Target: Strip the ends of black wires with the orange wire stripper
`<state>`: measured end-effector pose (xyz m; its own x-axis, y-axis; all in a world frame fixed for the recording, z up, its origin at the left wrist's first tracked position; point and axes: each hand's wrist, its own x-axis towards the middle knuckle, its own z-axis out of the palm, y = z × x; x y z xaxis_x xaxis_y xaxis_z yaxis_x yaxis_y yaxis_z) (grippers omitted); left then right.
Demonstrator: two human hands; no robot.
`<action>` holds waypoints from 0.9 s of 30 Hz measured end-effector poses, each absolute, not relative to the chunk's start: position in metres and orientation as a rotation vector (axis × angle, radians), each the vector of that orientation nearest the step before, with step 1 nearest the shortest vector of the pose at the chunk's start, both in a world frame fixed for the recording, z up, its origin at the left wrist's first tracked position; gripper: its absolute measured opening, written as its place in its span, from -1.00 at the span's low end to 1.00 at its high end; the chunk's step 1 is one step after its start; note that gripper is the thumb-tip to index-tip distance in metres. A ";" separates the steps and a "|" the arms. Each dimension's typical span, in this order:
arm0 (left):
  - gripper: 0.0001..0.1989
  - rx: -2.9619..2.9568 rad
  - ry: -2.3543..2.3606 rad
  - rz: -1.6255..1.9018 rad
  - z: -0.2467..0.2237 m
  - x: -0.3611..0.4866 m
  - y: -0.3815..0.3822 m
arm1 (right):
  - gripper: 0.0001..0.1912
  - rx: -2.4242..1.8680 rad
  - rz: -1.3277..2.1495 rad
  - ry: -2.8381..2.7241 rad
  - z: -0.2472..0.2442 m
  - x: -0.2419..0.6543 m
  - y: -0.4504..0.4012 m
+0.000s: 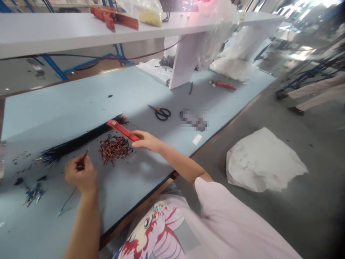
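My left hand [81, 172] is closed around a thin black wire [70, 198]. One end pokes out above the fingers; the other trails to the table and ends in a blue-and-silver terminal. My right hand [147, 140] grips red crimping pliers [122, 130], their head over the edge of a pile of small reddish-brown pieces [115, 148]. Behind both hands lies a long bundle of black wires [86, 138], with blue-and-metal terminals at its left end. Left of my left hand sits a small heap of blue terminals [35, 193].
Black-handled scissors [162, 114], a blurred-out object [194, 119] and a red-handled tool [225, 85] lie on the table. A white shelf [67, 34] spans the back, bearing another red tool [114, 18] and plastic bags. A white sack [264, 162] rests on the floor; a person's legs [315, 93] show at right.
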<state>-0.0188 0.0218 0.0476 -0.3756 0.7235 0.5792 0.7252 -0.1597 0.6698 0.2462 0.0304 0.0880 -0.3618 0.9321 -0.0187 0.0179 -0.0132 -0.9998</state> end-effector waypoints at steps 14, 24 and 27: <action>-0.87 -1.916 -1.867 -1.258 0.023 -0.040 0.031 | -0.79 -0.642 2.679 -0.944 0.024 0.189 0.025; -0.82 -1.920 -1.908 -1.247 0.020 -0.040 0.034 | -0.61 -0.500 2.649 -0.735 0.023 0.190 0.022; -0.78 -1.907 -1.918 -1.300 0.017 -0.037 0.035 | -0.57 -0.570 2.577 -0.697 0.024 0.188 0.022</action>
